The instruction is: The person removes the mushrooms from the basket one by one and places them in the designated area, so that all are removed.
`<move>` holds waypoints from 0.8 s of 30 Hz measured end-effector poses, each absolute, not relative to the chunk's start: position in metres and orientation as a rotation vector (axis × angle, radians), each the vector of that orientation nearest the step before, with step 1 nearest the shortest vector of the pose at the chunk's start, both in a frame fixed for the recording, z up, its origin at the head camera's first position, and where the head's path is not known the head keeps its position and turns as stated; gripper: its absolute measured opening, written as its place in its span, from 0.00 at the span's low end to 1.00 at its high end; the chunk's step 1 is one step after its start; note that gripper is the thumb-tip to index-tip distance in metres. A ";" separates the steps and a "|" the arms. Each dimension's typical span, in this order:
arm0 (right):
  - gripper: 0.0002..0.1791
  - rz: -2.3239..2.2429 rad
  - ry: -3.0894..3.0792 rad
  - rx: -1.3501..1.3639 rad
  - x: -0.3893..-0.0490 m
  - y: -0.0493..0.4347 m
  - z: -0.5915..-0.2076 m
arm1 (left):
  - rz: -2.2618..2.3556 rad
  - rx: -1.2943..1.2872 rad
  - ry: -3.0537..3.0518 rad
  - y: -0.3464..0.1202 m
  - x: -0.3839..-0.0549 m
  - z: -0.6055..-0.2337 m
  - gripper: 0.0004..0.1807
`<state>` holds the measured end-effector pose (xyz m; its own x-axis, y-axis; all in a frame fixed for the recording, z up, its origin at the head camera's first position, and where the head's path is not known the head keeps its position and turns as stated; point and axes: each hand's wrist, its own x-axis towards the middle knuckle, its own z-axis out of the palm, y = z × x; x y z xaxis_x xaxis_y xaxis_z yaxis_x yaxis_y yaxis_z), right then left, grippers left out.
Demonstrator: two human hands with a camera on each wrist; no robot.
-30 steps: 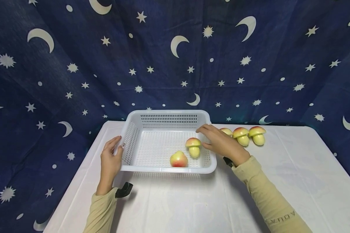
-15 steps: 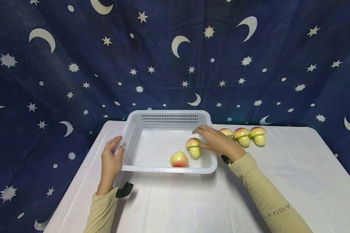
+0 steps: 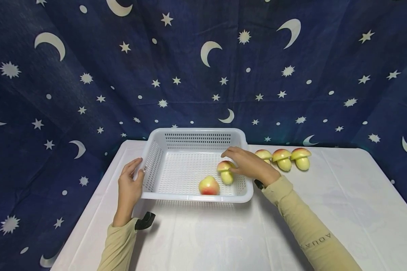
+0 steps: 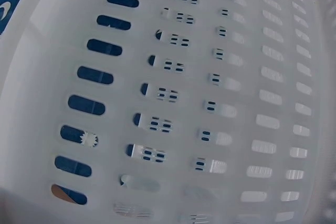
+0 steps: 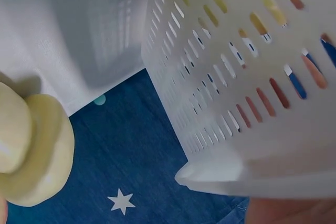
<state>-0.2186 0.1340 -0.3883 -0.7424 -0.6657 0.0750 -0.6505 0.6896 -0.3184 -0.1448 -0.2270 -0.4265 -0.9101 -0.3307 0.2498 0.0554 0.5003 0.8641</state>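
Observation:
A white perforated plastic basket stands on the table. My left hand rests against the outside of its left wall, fingers loosely extended; in the left wrist view that slotted wall fills the picture. My right hand reaches over the right rim, its fingers spread above a toy mushroom with a red-and-yellow cap. The thumb is at the mushroom's right edge; whether it touches cannot be made out. Beside that mushroom, a second yellow-and-red rounded piece lies cap toward me.
Three more toy mushrooms, one outermost, stand in a row on the white-covered table right of the basket. One pale mushroom shows in the right wrist view. A dark blue curtain hangs behind the table.
My right hand has moved left and slightly down, over the rim and closer to the mushroom in the basket. The left hand and both pieces in the basket have stayed put.

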 end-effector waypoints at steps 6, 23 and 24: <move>0.24 -0.486 2.837 -1.143 -0.222 0.133 -0.391 | -1.384 0.233 -2.368 -0.227 -0.145 -0.427 0.23; 0.18 -0.374 2.796 -1.161 -0.229 0.125 -0.394 | -1.381 0.222 -2.359 -0.228 -0.145 -0.428 0.23; 0.17 -0.366 2.798 -1.167 -0.230 0.125 -0.395 | -1.381 0.220 -2.358 -0.228 -0.145 -0.428 0.23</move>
<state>-0.2298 0.1249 -0.3945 -0.7045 -0.7096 0.0115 -0.6887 0.6797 -0.2526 -0.1453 -0.2278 -0.4281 -0.9085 -0.3290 0.2576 0.0637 0.5003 0.8635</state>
